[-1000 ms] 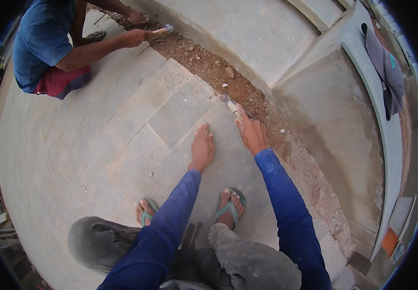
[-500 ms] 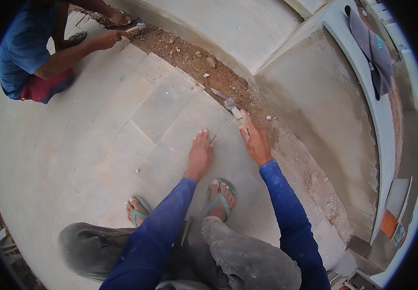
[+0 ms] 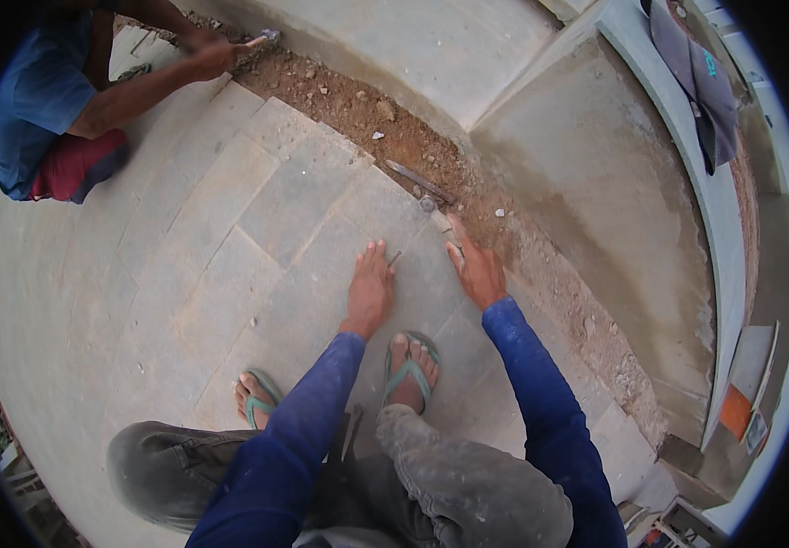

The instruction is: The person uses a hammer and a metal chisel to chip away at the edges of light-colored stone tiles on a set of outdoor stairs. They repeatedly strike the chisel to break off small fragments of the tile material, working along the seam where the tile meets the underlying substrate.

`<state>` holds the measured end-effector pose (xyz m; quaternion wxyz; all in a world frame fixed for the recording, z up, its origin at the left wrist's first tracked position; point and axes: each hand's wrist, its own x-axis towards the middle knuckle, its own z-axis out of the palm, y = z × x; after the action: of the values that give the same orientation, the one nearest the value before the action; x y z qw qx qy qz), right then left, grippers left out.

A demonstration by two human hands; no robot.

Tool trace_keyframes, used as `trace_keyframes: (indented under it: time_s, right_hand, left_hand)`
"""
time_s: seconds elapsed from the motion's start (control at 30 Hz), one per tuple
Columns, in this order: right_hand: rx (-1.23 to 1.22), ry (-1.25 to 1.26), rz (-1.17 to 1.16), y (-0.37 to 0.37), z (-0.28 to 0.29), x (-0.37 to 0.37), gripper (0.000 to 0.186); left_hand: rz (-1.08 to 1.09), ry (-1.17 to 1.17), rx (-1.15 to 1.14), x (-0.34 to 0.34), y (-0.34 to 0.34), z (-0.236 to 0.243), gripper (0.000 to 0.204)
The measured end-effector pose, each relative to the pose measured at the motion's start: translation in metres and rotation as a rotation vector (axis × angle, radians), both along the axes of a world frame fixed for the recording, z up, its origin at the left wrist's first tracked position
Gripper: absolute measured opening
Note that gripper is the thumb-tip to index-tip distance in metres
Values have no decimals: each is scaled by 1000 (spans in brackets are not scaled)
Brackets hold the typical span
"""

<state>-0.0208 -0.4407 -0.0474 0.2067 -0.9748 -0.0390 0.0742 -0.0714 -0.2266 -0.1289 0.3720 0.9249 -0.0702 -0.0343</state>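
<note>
My right hand (image 3: 478,269) grips the pale handle of a hammer (image 3: 442,222), its head at the broken edge of the paving (image 3: 262,215). Just beyond the hammer head, a long metal bar (image 3: 417,181) lies slanted on the soil strip (image 3: 340,100). To the left, my left hand (image 3: 369,288) rests on a slab with fingers stretched out, a small thin stick-like piece (image 3: 395,258) beside its index finger.
A co-worker in blue (image 3: 34,114) squats at upper left, blurred hands (image 3: 212,59) on a tool in the soil. Concrete ramps (image 3: 586,183) border the strip; grey cloth (image 3: 696,82) drapes the right edge, above propped boards (image 3: 743,384). My sandalled feet (image 3: 410,370) stand on the paving.
The view has shifted, moving the scene up and left. Relative to the paving, both my hands and the hammer have come slightly nearer me and rightward; the metal bar now shows beyond the hammer.
</note>
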Motion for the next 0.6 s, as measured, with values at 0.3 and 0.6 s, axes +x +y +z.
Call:
trace_keyframes:
  time_s: [0.3,0.6]
  right_hand:
    - [-39,123,-24,-4,6,4,60]
    - [49,-67,-13,1,2,-6,59]
  left_hand:
    - [-8,4,16,-1,-1,-1,52]
    - [-7,79,44,-2,-1,4,52]
